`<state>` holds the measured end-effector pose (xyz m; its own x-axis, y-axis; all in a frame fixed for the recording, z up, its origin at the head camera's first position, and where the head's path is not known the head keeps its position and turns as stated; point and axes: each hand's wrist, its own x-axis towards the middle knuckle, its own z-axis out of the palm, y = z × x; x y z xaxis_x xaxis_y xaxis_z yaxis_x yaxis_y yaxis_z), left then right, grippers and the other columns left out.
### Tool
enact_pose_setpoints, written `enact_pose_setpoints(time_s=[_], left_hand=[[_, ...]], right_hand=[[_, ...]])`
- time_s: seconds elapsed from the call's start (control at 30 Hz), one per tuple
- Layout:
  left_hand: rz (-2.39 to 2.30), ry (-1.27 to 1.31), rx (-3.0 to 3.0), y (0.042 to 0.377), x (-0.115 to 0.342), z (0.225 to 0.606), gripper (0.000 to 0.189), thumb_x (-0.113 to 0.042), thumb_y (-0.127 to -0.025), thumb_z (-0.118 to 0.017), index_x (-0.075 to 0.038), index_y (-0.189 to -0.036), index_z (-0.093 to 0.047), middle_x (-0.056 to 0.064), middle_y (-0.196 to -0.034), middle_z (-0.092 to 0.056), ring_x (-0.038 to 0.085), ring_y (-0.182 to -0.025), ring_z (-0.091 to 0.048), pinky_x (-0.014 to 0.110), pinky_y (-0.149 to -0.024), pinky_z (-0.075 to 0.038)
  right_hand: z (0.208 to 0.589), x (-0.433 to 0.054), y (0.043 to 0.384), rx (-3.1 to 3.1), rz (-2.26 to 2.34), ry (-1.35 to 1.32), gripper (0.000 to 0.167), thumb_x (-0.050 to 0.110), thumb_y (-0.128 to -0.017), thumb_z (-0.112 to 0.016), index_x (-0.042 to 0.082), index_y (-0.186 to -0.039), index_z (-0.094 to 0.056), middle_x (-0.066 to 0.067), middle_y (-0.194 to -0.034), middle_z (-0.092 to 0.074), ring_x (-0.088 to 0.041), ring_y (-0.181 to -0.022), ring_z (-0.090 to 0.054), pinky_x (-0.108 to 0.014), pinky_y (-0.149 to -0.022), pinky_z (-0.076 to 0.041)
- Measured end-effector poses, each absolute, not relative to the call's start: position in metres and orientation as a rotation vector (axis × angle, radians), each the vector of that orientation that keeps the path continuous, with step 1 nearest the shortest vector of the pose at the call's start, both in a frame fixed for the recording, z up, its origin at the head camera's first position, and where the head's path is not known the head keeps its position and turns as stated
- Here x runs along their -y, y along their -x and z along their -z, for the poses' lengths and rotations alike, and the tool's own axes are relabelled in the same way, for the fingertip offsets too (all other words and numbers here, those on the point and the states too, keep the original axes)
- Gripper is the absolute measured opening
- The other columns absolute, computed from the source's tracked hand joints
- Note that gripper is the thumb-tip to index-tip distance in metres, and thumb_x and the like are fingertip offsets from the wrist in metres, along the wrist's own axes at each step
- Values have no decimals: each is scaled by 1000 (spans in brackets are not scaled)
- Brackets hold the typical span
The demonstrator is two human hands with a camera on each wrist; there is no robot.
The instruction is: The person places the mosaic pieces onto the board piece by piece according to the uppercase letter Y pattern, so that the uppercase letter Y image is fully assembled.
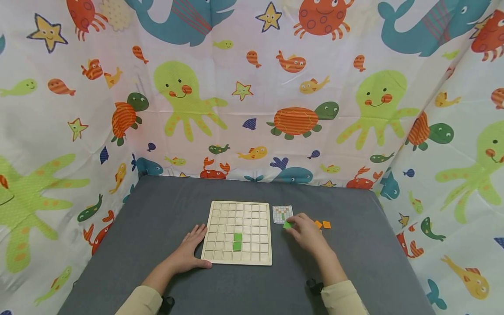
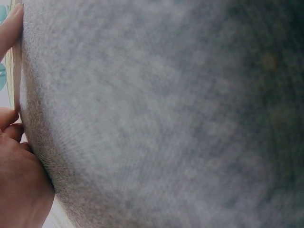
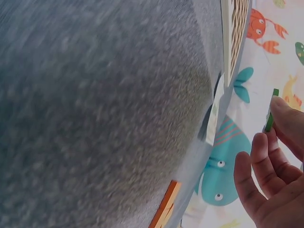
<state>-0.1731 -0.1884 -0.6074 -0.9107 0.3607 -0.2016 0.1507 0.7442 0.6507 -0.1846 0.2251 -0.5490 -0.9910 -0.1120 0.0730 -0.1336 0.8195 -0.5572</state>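
Note:
A pale wooden grid board [image 1: 220, 218] lies on the grey table, with two green square tiles [image 1: 237, 241] in neighbouring cells, one above the other. At its left edge rests my left hand [image 1: 187, 253], fingers along the side and thumb at the near corner. My right hand [image 1: 308, 234] pinches another green tile [image 3: 272, 110] between thumb and fingertips, raised off the table to the right of the board. Just behind that hand lies a small pattern card [image 1: 280, 213], printed with a grid and coloured squares; the hand and tile are close to its lower right corner.
Orange square tiles [image 1: 327, 225] lie right of my right hand, some partly hidden by it. The grey table [image 1: 189, 192] meets a curtain [image 1: 252, 153] printed with sea animals at its back and sides.

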Motion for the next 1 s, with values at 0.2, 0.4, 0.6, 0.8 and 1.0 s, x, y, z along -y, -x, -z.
enact_pose_setpoints(time_s=[0.2, 0.4, 0.6, 0.8, 1.0], left_hand=[[-934, -390, -2625, 173, 188, 606, 126, -56, -66, -90, -9, -162, -22, 10, -170, -15, 35, -158, -2, 59, -125, -6], [-936, -398, -2627, 174, 189, 608, 126, -57, -66, -90, -9, -162, -22, 10, -170, -16, 35, -158, -3, 59, -125, -6], [-941, -418, -2629, 174, 190, 608, 126, -58, -66, -89, -8, -161, -22, 11, -170, -16, 35, -158, -3, 59, -125, -6], [-930, -423, -2629, 174, 190, 608, 127, -59, -66, -88, -9, -162, -21, 10, -170, -15, 34, -158, -2, 58, -125, -6], [-933, -420, -2635, 174, 190, 609, 127, -59, -66, -88, -9, -162, -22, 10, -170, -16, 35, -158, -3, 59, -125, -7]], right_hand=[[548, -215, 187, 2944, -919, -252, 28, 14, -85, -82, 12, -112, -75, -2, -106, -63, -15, -88, -65, -33, -75, -57], [546, -204, 191, 2935, -884, -307, 26, 15, -85, -82, 14, -110, -75, 1, -106, -64, -13, -87, -67, -33, -74, -56], [545, -195, 197, 2962, -860, -334, 25, 20, -87, -81, 17, -111, -75, 2, -107, -64, -10, -83, -60, -31, -69, -51], [544, -185, 203, 2963, -881, -371, 25, 17, -87, -81, 16, -111, -76, 1, -109, -64, -10, -81, -57, -30, -67, -49], [544, -176, 207, 2966, -878, -424, 24, 18, -89, -79, 16, -112, -75, -3, -111, -66, -12, -82, -58, -32, -69, -50]])
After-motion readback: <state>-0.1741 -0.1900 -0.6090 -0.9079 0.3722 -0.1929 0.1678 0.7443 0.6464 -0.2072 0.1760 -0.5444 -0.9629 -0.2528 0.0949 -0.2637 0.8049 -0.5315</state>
